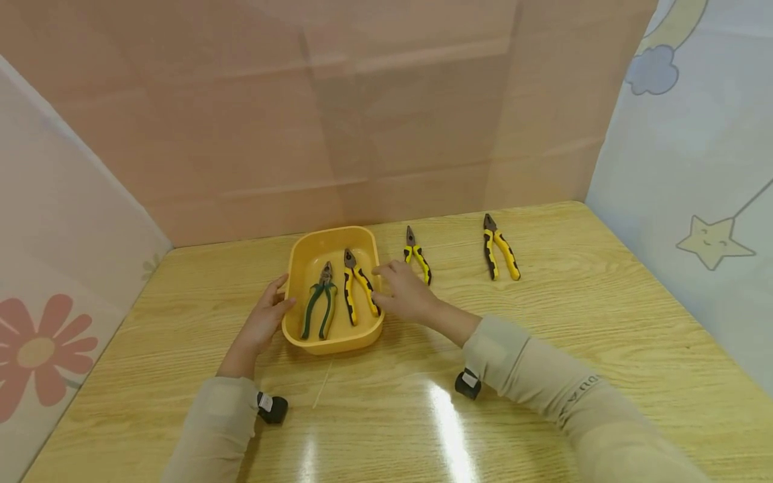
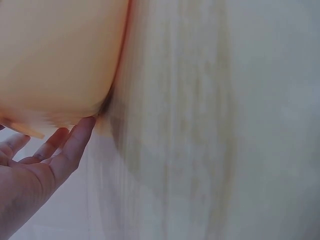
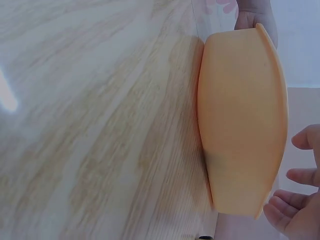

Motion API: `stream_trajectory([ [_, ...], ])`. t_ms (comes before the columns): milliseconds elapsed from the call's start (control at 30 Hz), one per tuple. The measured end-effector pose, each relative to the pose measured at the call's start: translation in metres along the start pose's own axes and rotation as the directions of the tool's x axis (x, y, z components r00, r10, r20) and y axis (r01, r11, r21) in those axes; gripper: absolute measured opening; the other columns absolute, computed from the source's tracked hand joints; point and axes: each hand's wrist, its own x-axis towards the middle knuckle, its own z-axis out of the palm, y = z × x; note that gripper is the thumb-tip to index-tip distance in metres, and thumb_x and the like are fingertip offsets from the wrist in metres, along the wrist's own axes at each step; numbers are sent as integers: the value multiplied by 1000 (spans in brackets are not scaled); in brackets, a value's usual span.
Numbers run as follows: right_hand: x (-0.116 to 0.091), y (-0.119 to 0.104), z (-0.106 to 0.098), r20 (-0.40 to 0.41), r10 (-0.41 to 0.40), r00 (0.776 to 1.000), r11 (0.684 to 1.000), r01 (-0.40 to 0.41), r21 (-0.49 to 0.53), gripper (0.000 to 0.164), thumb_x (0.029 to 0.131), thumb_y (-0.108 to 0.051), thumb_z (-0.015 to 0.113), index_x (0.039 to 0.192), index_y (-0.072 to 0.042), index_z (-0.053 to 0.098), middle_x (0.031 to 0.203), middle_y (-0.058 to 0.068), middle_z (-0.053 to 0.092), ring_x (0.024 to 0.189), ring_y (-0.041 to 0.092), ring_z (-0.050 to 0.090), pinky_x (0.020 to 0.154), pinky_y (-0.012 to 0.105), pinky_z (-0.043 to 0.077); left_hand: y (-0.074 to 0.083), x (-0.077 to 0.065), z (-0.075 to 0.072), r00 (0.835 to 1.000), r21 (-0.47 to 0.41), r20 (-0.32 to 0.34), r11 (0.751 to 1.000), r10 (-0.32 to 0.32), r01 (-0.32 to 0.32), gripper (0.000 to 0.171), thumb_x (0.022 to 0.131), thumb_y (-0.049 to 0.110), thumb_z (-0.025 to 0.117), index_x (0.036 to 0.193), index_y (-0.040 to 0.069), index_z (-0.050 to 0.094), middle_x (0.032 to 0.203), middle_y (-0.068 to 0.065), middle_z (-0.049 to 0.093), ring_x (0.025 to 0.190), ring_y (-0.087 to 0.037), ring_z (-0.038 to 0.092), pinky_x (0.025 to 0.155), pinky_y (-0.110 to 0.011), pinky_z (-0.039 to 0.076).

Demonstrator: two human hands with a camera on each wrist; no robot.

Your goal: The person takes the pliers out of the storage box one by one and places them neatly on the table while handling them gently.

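A yellow plastic tray (image 1: 334, 347) sits on the wooden table. Inside lie green-handled pliers (image 1: 320, 302) and, to their right, yellow-and-black pliers (image 1: 360, 285). My left hand (image 1: 266, 318) is at the tray's left side, with the thumb by the rim. Its extended fingers (image 2: 75, 142) reach the outer wall in the left wrist view. Over the right rim hovers my right hand (image 1: 407, 292), its fingers spread and loosely bent, holding nothing. In the right wrist view, those fingers (image 3: 302, 176) stand beside the tray's rim.
Smaller yellow-and-black long-nose pliers (image 1: 410, 239) lie right of the tray, partly hidden by the right hand. Another yellow-and-black pair of pliers (image 1: 500, 248) lies farther right. A peach-coloured sheet (image 1: 392, 121) hangs behind the table (image 1: 574, 302), with patterned panels on both sides.
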Motion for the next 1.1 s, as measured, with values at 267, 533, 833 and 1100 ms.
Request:
stream_trajectory([
  [267, 1, -4, 3, 14, -30, 999, 1000, 30, -4, 41, 83, -22, 55, 119, -3, 48, 113, 14, 45, 104, 25, 42, 83, 36, 39, 0, 1, 0, 1000, -2, 5, 1000, 5, -5, 57, 94, 14, 35, 140, 13, 1, 127, -27, 23, 104, -38, 41, 75, -35, 45],
  [533, 1, -13, 1, 16, -53, 998, 999, 54, -8, 43, 84, -24, 55, 120, -3, 47, 110, 13, 45, 102, 25, 40, 80, 36, 39, -1, 0, 1, 1000, -14, 2, 1000, 8, -8, 58, 94, 15, 36, 140, 14, 1, 127, -27, 24, 103, -38, 42, 74, -34, 46],
  [833, 10, -21, 6, 52, -109, 993, 994, 110, -2, 42, 85, -20, 53, 121, 0, 45, 107, 13, 44, 100, 24, 39, 76, 34, 39, -1, 0, 0, 1000, -2, -1, 1000, 10, -10, 57, 94, 14, 35, 140, 13, 1, 128, -27, 22, 105, -39, 41, 76, -36, 44],
  [1100, 14, -26, 10, 146, -95, 985, 995, 99, -26, 43, 85, -22, 52, 122, -2, 44, 109, 12, 43, 96, 22, 41, 76, 32, 40, 0, -1, 0, 1000, -1, 4, 1000, 6, -5, 58, 94, 17, 36, 140, 12, 1, 129, -27, 21, 105, -38, 40, 77, -36, 44],
])
